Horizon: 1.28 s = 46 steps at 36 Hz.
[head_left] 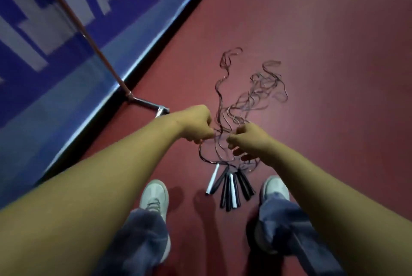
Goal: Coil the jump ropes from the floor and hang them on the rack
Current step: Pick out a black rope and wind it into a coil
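**Head view, looking down.** Both hands meet at the centre of the frame over a bundle of jump ropes [256,95]. The left hand [196,126] has its fingers curled and pinches several of the thin cords. The right hand [247,139], just beside it, is closed round the same cords, and a short span is stretched between the two. Both hands hold near the handle end, probably to keep the handles [229,188] together as one bunch. The handles fan out below the hands, between the two shoes [153,195]; whether they hang or rest on the floor cannot be told. The free lengths trail away from the hands toward the upper centre, in a loose tangle on the red floor [334,52], not yet coiled. A slanted pole [89,37] with a metal foot, presumably the rack, stands at the left against the blue wall [44,63], near enough for hanging once the coils are made.
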Available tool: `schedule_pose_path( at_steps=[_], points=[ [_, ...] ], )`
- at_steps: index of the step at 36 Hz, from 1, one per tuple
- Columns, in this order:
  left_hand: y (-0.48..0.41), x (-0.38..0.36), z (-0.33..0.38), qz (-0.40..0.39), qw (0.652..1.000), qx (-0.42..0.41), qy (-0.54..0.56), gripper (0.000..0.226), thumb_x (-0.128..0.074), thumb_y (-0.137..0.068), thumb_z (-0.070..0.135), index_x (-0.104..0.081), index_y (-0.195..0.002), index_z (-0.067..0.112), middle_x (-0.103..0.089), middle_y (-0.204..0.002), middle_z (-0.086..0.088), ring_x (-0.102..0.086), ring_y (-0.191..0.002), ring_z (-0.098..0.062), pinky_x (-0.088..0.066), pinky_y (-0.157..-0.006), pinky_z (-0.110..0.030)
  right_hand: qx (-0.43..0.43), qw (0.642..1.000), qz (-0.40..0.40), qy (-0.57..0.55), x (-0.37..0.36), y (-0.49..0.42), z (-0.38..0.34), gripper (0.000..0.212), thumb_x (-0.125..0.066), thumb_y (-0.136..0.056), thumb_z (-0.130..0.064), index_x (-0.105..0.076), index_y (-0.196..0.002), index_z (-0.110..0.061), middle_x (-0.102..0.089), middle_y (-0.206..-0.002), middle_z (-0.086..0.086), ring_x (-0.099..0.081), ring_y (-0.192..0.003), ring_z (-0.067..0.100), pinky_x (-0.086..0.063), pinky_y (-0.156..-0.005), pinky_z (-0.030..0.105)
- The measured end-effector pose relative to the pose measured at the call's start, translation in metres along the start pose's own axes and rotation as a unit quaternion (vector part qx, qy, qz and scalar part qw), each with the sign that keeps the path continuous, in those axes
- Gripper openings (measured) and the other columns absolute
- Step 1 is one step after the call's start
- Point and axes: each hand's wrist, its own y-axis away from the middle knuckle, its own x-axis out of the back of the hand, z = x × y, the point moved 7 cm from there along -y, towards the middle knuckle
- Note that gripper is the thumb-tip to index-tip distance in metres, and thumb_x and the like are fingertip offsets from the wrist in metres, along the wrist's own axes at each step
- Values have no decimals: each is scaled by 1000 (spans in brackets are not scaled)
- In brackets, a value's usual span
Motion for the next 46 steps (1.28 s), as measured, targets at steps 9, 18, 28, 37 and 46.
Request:
schedule_pose_path(
  at_steps=[9, 18, 28, 37, 46],
  points=[
    [-121, -170, -86, -114, 986, 97, 79, 23, -52, -86, 8, -68, -83, -8, -67, -66, -21, -56, -56, -26, -49, -56, -31, -119, 985, -19, 120, -63, -101, 172, 25, -61, -87, -23, -59, -68, -7, -54, -62, 7, -54, -65, 28, -48, -61, 35],
    [-180, -282, -136, -193, 968, 144, 66, 21, -56, -88, 8, -71, -95, -5, -74, -93, -21, -65, -72, -33, -52, -60, -31, -208, 967, -16, 148, -94, -155, 277, 49, -66, -87, -20, -53, -131, -5, -59, -130, 23, -58, -120, 39, -48, -96, 38],
    [-223, -323, -121, -162, 972, 136, 106, 26, -52, -91, 12, -69, -95, -8, -72, -100, -25, -69, -96, -40, -59, -80, -40, -229, 957, 5, 178, -122, -190, 326, 56, -76, -83, -30, -46, -124, -7, -53, -129, 20, -54, -123, 44, -47, -103, 49],
    [-219, -336, -139, -176, 962, 175, 112, 21, -53, -89, 11, -68, -88, -4, -71, -92, -25, -71, -84, -43, -62, -69, -44, -236, 965, 3, 113, -134, -192, 330, 26, -65, -81, -26, -69, -97, -6, -69, -95, 16, -63, -80, 35, -53, -70, 33],
    [-220, -301, -125, -162, 956, 182, 166, 24, -54, -89, 9, -68, -86, -10, -74, -86, -27, -66, -63, -33, -50, -52, -31, -227, 958, -69, -163, -102, -148, 277, 24, -54, -79, 6, -53, -60, -9, -52, -51, 17, -39, -29, 18, -30, -35, 16]
  ],
)
